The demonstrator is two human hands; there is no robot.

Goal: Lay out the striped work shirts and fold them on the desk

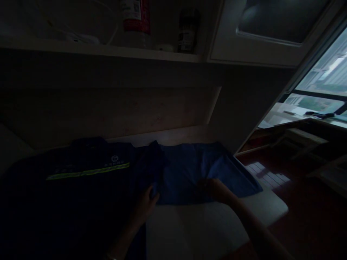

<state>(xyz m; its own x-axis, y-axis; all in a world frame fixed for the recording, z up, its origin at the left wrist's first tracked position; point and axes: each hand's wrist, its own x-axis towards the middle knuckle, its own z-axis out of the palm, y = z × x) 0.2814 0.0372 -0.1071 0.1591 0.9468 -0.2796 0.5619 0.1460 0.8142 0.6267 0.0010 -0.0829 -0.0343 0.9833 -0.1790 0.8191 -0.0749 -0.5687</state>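
The scene is very dark. A dark navy shirt with a yellow-green reflective stripe and a small white logo lies spread on a white table. Its blue sleeve stretches out to the right. My left hand rests on the cloth where the sleeve meets the body, and its thumb and fingers look pinched on the fabric edge. My right hand presses on the lower edge of the sleeve, fingers curled; the dark hides whether they grip the cloth.
A shelf above holds a red-and-white canister and a dark bottle. A white cabinet door hangs at upper right. A bright window and a dark wooden floor lie to the right, past the table's rounded corner.
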